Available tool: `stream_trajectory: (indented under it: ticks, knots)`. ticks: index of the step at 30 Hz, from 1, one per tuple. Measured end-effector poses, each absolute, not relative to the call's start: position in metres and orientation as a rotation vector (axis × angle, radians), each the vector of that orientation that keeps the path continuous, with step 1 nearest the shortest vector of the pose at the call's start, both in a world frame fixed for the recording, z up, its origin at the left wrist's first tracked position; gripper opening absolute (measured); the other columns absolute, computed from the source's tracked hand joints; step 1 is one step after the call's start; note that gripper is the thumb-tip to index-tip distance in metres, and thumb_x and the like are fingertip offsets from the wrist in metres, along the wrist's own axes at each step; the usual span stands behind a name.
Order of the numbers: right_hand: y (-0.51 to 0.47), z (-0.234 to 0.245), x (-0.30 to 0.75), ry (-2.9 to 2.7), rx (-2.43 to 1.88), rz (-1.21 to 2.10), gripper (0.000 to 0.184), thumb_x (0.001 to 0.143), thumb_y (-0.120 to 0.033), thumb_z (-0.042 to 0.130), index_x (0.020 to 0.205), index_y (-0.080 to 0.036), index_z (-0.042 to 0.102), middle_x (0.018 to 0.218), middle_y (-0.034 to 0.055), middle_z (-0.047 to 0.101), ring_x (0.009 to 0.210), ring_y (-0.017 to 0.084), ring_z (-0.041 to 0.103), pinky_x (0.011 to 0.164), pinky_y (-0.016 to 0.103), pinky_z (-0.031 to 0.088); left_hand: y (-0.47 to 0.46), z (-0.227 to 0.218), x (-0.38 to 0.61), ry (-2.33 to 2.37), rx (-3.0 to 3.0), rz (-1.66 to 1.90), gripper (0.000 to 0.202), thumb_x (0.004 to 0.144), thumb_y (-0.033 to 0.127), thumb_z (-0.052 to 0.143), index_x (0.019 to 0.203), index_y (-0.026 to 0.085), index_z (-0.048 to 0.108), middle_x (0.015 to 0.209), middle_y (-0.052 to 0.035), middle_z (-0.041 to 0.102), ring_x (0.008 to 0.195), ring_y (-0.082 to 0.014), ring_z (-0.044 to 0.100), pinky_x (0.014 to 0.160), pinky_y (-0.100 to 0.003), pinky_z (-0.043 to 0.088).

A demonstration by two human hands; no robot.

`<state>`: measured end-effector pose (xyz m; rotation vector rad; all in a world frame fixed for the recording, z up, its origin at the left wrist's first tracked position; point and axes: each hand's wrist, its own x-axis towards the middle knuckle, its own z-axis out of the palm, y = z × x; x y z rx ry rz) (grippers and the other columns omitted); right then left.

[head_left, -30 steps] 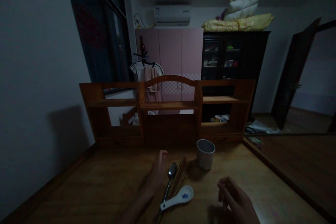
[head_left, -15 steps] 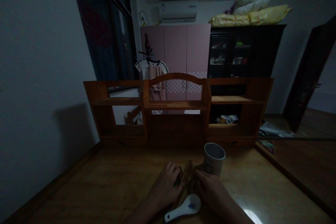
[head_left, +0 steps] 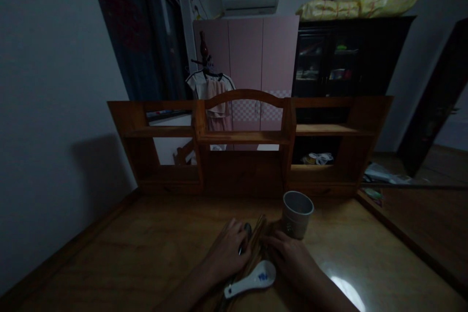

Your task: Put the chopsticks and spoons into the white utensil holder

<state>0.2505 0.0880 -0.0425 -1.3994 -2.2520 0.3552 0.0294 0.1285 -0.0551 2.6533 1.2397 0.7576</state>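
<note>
My left hand [head_left: 228,251] lies curled over a metal spoon [head_left: 245,235] on the wooden desk [head_left: 146,258], its fingers closed around the handle. My right hand [head_left: 290,256] rests beside it with fingers bent down onto a bundle of wooden chopsticks [head_left: 259,228]. A white ceramic spoon with a blue mark [head_left: 252,279] lies between my wrists, nearer to me. A white cup [head_left: 296,214] stands upright just beyond my right hand, apart from it.
A wooden shelf unit [head_left: 248,141] runs along the desk's back edge. A wall is close on the left. Behind are a pink wardrobe [head_left: 252,58], a dark cabinet [head_left: 340,58] and hanging clothes [head_left: 212,97]. The room is dim.
Both hands moved in onto the cutlery: the left closed over the metal spoon, the right came from the lower right to the chopsticks. The view shifted slightly.
</note>
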Motion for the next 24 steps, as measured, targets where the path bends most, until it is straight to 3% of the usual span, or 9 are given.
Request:
stream_trajectory:
  ticks: [7, 13, 15, 19, 24]
  knots:
    - [0.089, -0.045, 0.248, -2.224, -1.424, 0.369, 0.026, 0.093, -0.017, 0.048, 0.110, -0.025, 0.067, 0.099, 0.0048, 0.064, 0.084, 0.018, 0.063, 0.072, 0.023, 0.043, 0.131, -0.057, 0.031, 1.206, 2.633, 0.790, 0.011, 0.083, 0.019, 0.055, 0.072, 0.018, 0.054, 0.091, -0.0036, 0.057, 0.093, -0.0204, 0.048, 0.088, -0.036, 0.040]
    - [0.090, -0.049, 0.248, -2.218, -1.449, 0.330, 0.018, 0.091, -0.015, 0.050, 0.097, -0.021, 0.066, 0.095, 0.0047, 0.064, 0.081, 0.017, 0.062, 0.069, 0.022, 0.042, 0.130, -0.055, 0.030, 1.191, 2.605, 0.769, 0.025, 0.085, 0.035, 0.062, 0.068, 0.018, 0.055, 0.089, -0.0032, 0.057, 0.093, -0.0209, 0.048, 0.082, -0.035, 0.040]
    - [0.092, -0.052, 0.248, -2.207, -1.441, 0.319, 0.016, 0.089, -0.014, 0.052, 0.094, -0.021, 0.065, 0.093, 0.0041, 0.064, 0.079, 0.017, 0.062, 0.068, 0.022, 0.041, 0.130, -0.054, 0.029, 1.196, 2.605, 0.754, 0.031, 0.081, 0.043, 0.067, 0.068, 0.018, 0.056, 0.092, -0.0034, 0.057, 0.094, -0.0218, 0.047, 0.084, -0.036, 0.039]
    - [0.094, -0.056, 0.251, -2.165, -1.377, 0.347, 0.026, 0.088, -0.013, 0.053, 0.108, -0.024, 0.063, 0.098, 0.0036, 0.064, 0.084, 0.018, 0.062, 0.071, 0.022, 0.042, 0.130, -0.054, 0.028, 1.218, 2.614, 0.728, 0.038, 0.076, 0.054, 0.069, 0.069, 0.018, 0.057, 0.098, -0.0039, 0.058, 0.098, -0.0239, 0.047, 0.088, -0.039, 0.038]
    - [0.094, -0.053, 0.253, -2.091, -1.367, 0.363, 0.016, 0.088, -0.013, 0.050, 0.095, -0.021, 0.062, 0.093, 0.0038, 0.066, 0.080, 0.018, 0.062, 0.067, 0.023, 0.041, 0.129, -0.055, 0.027, 1.218, 2.646, 0.713, 0.034, 0.081, 0.050, 0.064, 0.070, 0.018, 0.057, 0.097, -0.0048, 0.057, 0.097, -0.0236, 0.048, 0.091, -0.041, 0.037]
